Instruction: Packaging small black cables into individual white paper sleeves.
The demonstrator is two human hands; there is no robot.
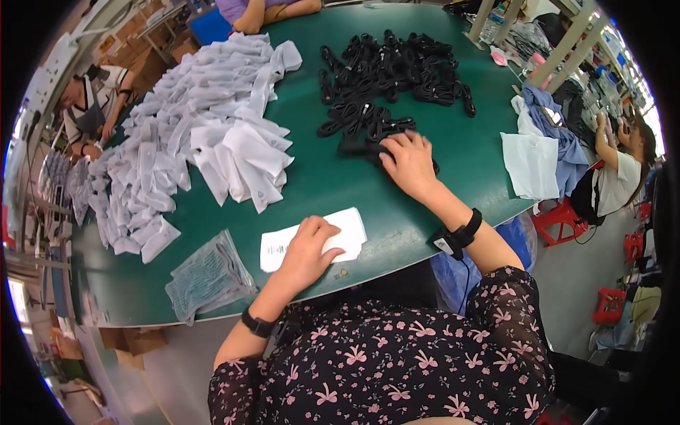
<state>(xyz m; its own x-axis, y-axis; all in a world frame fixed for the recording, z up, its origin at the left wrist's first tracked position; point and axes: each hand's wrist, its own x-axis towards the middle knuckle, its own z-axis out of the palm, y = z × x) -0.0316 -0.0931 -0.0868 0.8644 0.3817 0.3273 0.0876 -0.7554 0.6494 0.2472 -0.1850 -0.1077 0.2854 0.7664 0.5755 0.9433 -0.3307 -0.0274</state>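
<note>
My left hand rests on a stack of white printed paper slips near the table's front edge, its thumb and fingers apart. My right hand reaches forward, its fingers curled over a bundled black cable; part of the cable is hidden under the palm. Just beyond lie a few more coiled black cables, and behind them spreads a bigger pile of cable bundles. To the left of the slips sits a stack of clear plastic bags with print on them.
A large heap of filled whitish pouches covers the left of the green table. White bags and blue cloth lie at the right edge. A person's arms rest at the far edge; other people sit left and right. A red stool stands right.
</note>
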